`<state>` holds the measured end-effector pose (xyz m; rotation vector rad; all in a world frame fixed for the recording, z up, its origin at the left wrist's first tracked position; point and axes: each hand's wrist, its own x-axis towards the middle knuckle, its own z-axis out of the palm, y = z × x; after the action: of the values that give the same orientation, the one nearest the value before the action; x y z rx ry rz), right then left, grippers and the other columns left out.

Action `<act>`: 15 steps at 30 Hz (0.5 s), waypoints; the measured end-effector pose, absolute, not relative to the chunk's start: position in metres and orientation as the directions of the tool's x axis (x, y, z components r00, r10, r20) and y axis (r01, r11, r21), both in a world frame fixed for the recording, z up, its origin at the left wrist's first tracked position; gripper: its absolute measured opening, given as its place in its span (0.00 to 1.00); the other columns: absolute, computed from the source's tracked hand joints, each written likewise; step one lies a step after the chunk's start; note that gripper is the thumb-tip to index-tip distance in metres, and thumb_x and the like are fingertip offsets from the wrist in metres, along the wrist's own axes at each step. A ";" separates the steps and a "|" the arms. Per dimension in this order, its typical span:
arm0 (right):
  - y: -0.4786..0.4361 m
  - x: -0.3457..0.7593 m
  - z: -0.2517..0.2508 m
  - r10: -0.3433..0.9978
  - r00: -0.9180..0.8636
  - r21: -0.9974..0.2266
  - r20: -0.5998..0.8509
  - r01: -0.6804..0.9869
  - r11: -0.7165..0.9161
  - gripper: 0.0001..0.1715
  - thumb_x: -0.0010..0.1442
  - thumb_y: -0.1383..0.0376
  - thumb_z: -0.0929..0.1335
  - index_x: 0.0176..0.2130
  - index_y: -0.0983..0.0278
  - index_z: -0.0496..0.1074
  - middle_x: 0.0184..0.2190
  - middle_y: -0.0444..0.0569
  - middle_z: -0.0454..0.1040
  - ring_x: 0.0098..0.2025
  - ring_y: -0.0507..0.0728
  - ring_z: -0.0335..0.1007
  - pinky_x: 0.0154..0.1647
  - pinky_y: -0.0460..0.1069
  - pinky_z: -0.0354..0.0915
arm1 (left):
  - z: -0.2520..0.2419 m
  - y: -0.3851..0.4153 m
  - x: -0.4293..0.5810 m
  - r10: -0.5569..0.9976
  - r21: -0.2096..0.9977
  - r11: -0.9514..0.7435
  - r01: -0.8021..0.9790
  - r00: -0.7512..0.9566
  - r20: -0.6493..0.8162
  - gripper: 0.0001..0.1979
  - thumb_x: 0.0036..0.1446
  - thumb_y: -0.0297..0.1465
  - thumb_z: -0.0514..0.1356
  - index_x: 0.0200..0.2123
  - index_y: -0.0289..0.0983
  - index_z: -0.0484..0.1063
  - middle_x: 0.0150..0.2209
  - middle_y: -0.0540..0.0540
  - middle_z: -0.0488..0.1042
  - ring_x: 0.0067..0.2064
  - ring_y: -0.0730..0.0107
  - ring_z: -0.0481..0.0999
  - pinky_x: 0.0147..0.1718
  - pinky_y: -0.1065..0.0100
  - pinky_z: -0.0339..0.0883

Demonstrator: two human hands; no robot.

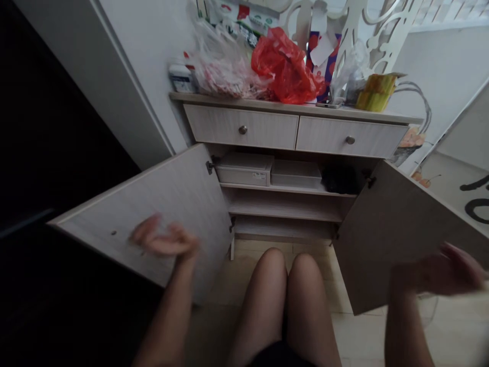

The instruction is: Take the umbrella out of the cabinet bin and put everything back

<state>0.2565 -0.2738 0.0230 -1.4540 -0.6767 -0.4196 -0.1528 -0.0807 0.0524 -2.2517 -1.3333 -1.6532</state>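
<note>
I crouch before a low wooden cabinet point(294, 114) whose two doors stand wide open. My left hand point(162, 240) hovers in front of the inner face of the left door point(153, 209), blurred by motion, with nothing seen in it. My right hand point(445, 270) is out past the lower edge of the right door point(397, 234), also smeared, so its fingers are unclear. My knees point(286, 270) are between the doors. Two white boxes point(244, 169) and a dark bundle point(339, 179) lie on the top shelf inside.
Two shut drawers with round knobs point(243, 130) sit above the shelves. On the cabinet top are a red plastic bag point(286, 66), clear bags point(225, 66), cartons and a yellow pack point(376, 92). A dark opening lies to the left; pale floor tiles point(355, 331) are below.
</note>
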 end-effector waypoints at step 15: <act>0.006 0.207 0.026 0.908 0.113 -0.217 0.403 0.976 -0.025 0.15 0.69 0.68 0.62 0.46 0.74 0.74 0.44 0.58 0.75 0.39 0.51 0.70 0.36 0.46 0.59 | 0.043 0.083 -0.022 0.748 0.029 -0.597 0.802 0.543 0.381 0.10 0.59 0.23 0.56 0.32 0.32 0.78 0.34 0.32 0.78 0.48 0.50 0.72 0.51 0.52 0.57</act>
<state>0.2074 0.0056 0.0260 -1.9654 -1.8272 -0.2095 -0.0219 0.0829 0.0432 -2.6262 -1.3290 -0.5401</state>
